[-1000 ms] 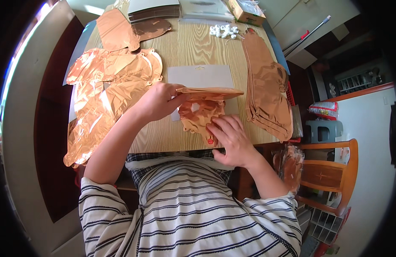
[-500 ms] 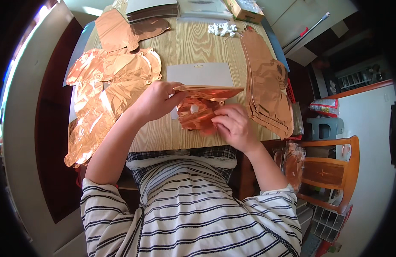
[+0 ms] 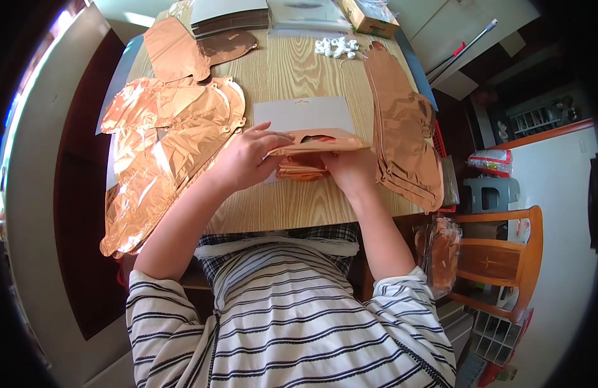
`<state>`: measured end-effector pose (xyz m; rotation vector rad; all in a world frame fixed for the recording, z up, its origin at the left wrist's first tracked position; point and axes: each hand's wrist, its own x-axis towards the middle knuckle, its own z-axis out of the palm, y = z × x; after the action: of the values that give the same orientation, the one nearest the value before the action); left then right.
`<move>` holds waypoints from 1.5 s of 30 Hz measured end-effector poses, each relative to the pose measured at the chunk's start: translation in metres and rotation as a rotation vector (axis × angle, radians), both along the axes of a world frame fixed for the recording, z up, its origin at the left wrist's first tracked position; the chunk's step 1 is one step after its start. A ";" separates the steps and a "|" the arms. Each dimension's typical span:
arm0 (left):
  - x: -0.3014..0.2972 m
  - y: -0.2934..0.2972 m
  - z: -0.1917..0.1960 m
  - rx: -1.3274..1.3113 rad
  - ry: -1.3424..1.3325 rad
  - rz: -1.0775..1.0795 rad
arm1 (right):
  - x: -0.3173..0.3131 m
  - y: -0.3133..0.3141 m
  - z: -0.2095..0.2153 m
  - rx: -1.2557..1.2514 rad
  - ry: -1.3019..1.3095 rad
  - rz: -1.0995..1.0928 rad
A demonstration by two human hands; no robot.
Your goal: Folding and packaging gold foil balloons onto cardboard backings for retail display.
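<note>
A folded copper-coloured foil balloon [image 3: 337,141] is held in front of me, above a white card [image 3: 304,113] with a hang hole in its far edge. My left hand [image 3: 250,158] grips the balloon's left side, its fingers lying over the top and its thumb beneath. From the right, my right hand [image 3: 352,171] reaches under the upper fold, which hides its fingers. Crumpled foil [image 3: 300,167] hangs below that fold between both hands. A dark opening with a bit of red shows in the upper layer.
Flat copper foil balloons [image 3: 173,123] cover the table's left side; another stack [image 3: 405,123] lies right. At the back are small white rolls [image 3: 336,46], a pile of cards [image 3: 231,18], clear plastic sleeves [image 3: 308,18] and a cardboard box [image 3: 370,18]. A wooden chair [image 3: 493,255] stands right.
My right hand has moved from pinching the hanging foil to under the upper fold. The fold has tilted, showing more of its top. My left fingers have straightened over it.
</note>
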<state>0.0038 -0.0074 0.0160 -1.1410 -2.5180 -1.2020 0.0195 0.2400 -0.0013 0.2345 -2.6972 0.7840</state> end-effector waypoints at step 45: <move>0.026 -0.019 -0.002 -0.335 -0.130 0.126 | 0.017 0.026 0.001 0.414 -0.047 0.334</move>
<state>0.0297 -0.0260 0.0138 -0.9725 -2.9219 -0.8716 0.0366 0.2662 -0.0006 0.7860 -2.8787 0.3006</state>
